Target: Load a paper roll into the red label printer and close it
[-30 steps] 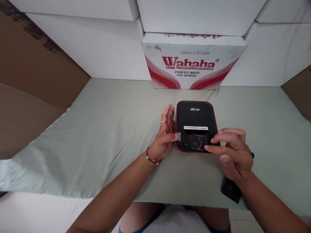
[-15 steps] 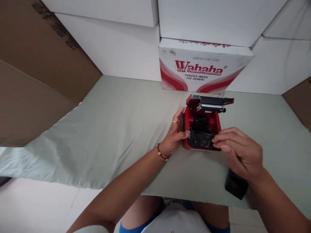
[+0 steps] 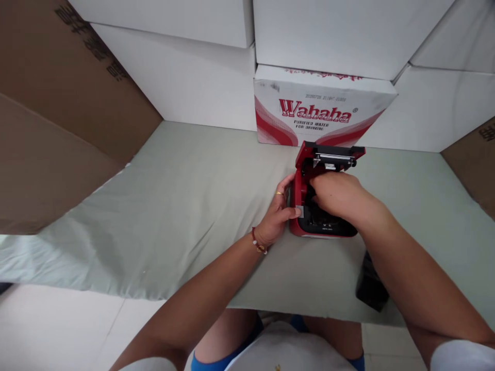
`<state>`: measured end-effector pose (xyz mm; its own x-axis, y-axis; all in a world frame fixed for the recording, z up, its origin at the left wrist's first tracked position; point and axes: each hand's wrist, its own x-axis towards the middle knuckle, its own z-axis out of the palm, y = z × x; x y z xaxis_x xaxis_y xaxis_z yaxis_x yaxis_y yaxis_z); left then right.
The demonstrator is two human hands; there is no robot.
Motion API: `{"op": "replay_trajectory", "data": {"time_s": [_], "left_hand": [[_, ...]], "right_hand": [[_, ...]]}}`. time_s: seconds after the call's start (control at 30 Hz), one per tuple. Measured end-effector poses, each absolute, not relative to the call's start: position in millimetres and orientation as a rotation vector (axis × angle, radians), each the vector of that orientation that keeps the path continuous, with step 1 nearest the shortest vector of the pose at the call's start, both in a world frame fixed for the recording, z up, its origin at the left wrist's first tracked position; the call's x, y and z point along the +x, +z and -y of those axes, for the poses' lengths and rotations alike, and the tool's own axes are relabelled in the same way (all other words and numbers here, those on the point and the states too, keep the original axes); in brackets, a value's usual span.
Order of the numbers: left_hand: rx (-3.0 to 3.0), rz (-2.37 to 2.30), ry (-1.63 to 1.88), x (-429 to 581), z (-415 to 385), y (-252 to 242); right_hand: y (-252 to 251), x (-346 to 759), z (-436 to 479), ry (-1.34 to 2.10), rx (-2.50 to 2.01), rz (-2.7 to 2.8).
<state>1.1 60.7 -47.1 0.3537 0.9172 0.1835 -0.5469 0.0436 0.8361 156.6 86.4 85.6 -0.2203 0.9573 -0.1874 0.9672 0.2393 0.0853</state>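
A small red and black label printer (image 3: 298, 226) stands on the cloth with its hinged lid (image 3: 334, 150) raised. A roller shows on the lid's underside. Along the printer's left side lies my left hand (image 3: 276, 216), thumb on the grey tab at the front left corner and fingers against the outer wall, gripping it. My right hand (image 3: 340, 193) reaches down into the open compartment from the right. Its fingertips are mostly hidden inside, so what they hold cannot be seen. The hand covers most of the black roll in there. Near my right forearm rests a black box-shaped object (image 3: 372, 288).
A Wahaha water carton (image 3: 320, 113) stands directly behind the printer, against stacked white boxes (image 3: 201, 77). Brown cartons (image 3: 77, 118) flank the left, and another brown carton (image 3: 474, 165) stands at the right. A pale green cloth (image 3: 185, 206) covers the table, its front edge near my lap.
My right hand has moved from the printer's front right edge up and left into the compartment. The lid stands more upright. My left hand stays on the printer's side.
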Motion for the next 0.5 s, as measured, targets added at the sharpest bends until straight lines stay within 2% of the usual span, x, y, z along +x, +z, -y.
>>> {"op": "replay_trajectory", "data": {"time_s": [0.23,0.4,0.5], "left_hand": [[1.043,-0.476,1.186,2,-62,-51],[1.06,-0.471,1.205,1,-62,-50],[1.024,-0.457,1.189,1,-62,-49]], "right_hand": [[86,166,-72,0.041,1.923,-2.279],[96,170,-37,0.146,2.056,-2.495],[114,195,-2,-0.002,2.168,-2.742]]}}
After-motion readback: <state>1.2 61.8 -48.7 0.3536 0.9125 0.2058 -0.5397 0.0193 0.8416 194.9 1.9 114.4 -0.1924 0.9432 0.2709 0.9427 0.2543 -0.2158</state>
